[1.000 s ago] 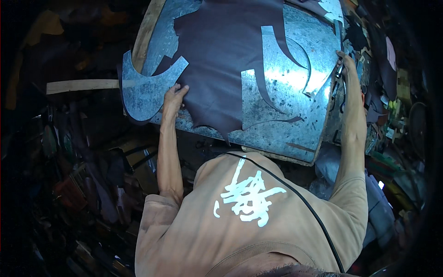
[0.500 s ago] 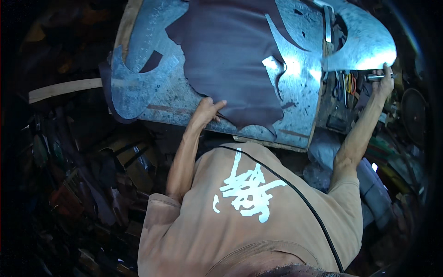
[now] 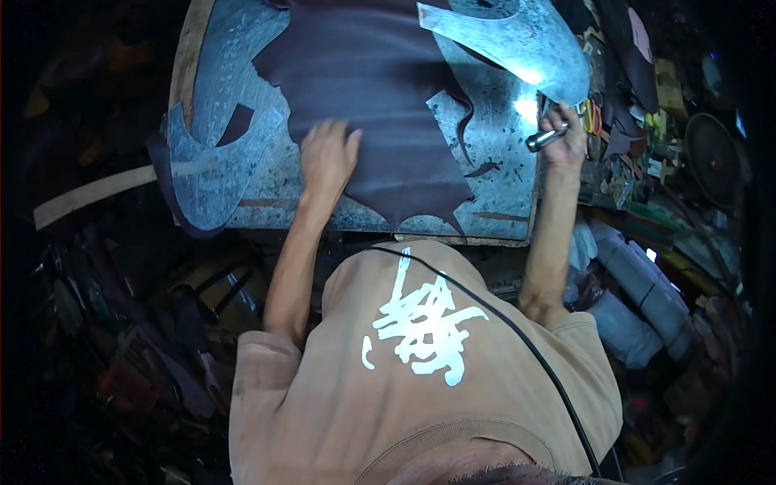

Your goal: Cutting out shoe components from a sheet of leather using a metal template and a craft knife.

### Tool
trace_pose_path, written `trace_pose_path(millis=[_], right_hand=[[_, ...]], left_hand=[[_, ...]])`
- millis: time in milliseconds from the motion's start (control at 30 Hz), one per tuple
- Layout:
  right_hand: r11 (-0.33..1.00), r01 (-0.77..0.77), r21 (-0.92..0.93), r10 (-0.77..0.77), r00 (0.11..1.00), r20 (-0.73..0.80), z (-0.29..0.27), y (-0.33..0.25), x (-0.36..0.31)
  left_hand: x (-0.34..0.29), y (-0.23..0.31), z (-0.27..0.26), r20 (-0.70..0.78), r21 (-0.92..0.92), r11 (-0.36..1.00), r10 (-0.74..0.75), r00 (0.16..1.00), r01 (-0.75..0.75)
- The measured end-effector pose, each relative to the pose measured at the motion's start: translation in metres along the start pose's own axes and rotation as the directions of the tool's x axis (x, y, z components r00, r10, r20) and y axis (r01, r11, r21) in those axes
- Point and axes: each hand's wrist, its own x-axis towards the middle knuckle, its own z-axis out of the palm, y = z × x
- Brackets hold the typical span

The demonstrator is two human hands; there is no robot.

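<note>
- Seen from the head camera, at the upper middle: large sheet of dark purple-brown leather (image 3: 380, 89) spread flat over a scuffed grey-blue metal-faced work board (image 3: 501, 174), ragged lower edge of the leather reaching almost to the near rim of the board
- Left hand (image 3: 327, 158) laid palm down on the lower left part of the leather sheet, fingers spread and flat, pressing rather than clasping anything
- Right hand (image 3: 562, 133) at the right edge of the board, fingers curled tight round a short shiny metal cylinder-handled tool (image 3: 546, 139), tool lying across the fist with its bright end pointing left
- Just above the right hand: curved pale blue-grey pattern piece (image 3: 517, 40) lying partly on the leather, partly on the board, strongly lit near its right end
- At the left end of the board: another curved blue-grey pattern piece (image 3: 214, 170) hanging over the edge, well apart from the left hand
- Pale wooden strip (image 3: 93, 198) sticking out leftward from under that end
- Tan short-sleeved shirt with white print (image 3: 420, 339) filling the lower middle, thin black cable (image 3: 517, 339) running across it
- Dim clutter of tools and scraps at the right rim, too dark to tell apart
</note>
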Motion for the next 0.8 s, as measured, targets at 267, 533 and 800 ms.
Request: trace_pose_path(millis=[267,533,800], right_hand=[[0.984,0.148,0.103,-0.149,0.989,-0.001,0.028,0.004,-0.085],[0.914,0.405,0.027,-0.398,0.908,-0.131,-0.064,-0.047,-0.198],[0.923,0.369,0.107,-0.373,0.927,0.021,-0.083,-0.018,-0.243]], left_hand=[[0.101,0.103,0.152,0.093,0.092,0.916,0.382,0.919,-0.39],[0.116,0.122,0.09,-0.056,-0.342,0.744,0.594,0.802,-0.574],[0.285,-0.033,0.087,0.099,0.277,0.939,0.182,0.978,-0.203]])
